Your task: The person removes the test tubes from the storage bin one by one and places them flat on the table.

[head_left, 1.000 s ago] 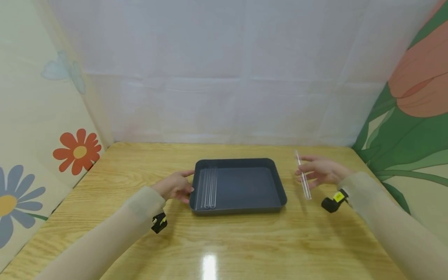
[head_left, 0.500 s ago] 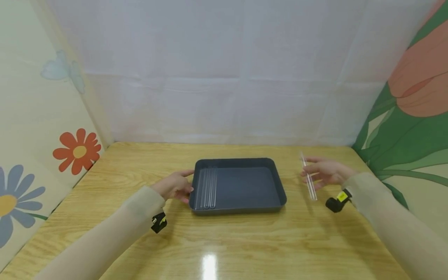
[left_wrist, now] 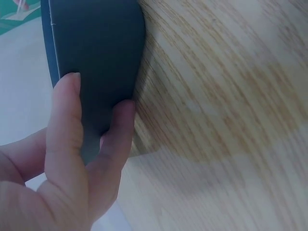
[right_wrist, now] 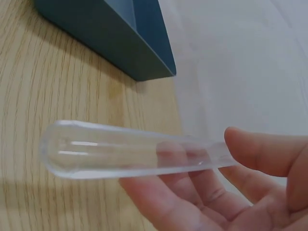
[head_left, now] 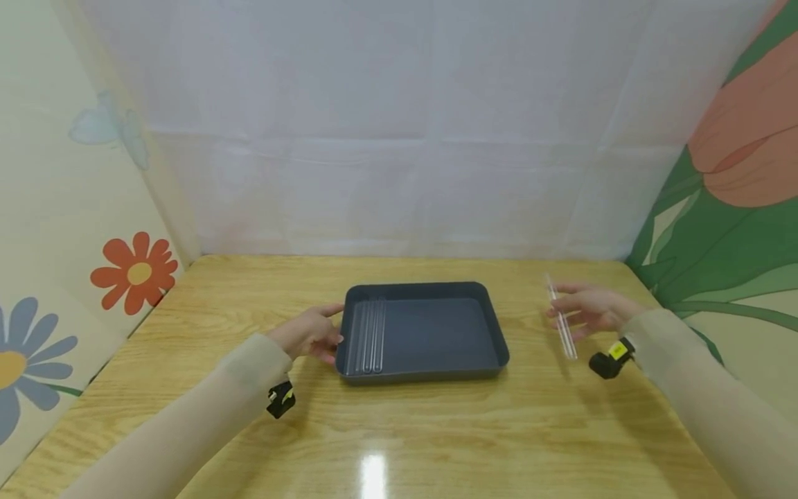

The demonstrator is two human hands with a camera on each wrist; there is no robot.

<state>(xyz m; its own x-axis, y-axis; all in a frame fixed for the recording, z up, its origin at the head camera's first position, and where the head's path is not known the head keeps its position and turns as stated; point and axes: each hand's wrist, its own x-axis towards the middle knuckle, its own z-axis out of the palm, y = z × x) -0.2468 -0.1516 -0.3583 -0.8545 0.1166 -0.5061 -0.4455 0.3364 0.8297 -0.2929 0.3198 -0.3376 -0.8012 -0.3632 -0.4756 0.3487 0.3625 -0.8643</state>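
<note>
My right hand [head_left: 589, 308] pinches a clear test tube [head_left: 564, 329] between thumb and fingers, held above the table to the right of the tray. In the right wrist view the tube's rounded end [right_wrist: 72, 149] points away from the hand, and fingers show through its wall. The dark grey rectangular tray [head_left: 436, 339] lies on the table in the middle. Several clear test tubes [head_left: 370, 339] lie side by side along its left inner side. My left hand [head_left: 312, 333] touches the tray's left wall; in the left wrist view its fingertips rest on the outer wall [left_wrist: 101, 48].
The wooden table [head_left: 430, 436] reaches back to a white sheet [head_left: 399, 138]. Flower-printed panels [head_left: 134, 270] stand at the left and right sides. A small black camera [head_left: 611, 360] hangs at the right wrist.
My right hand has moved steadily to the right with the test tube, away from the tray. The left hand, the tray and the tubes in it stay where they were.
</note>
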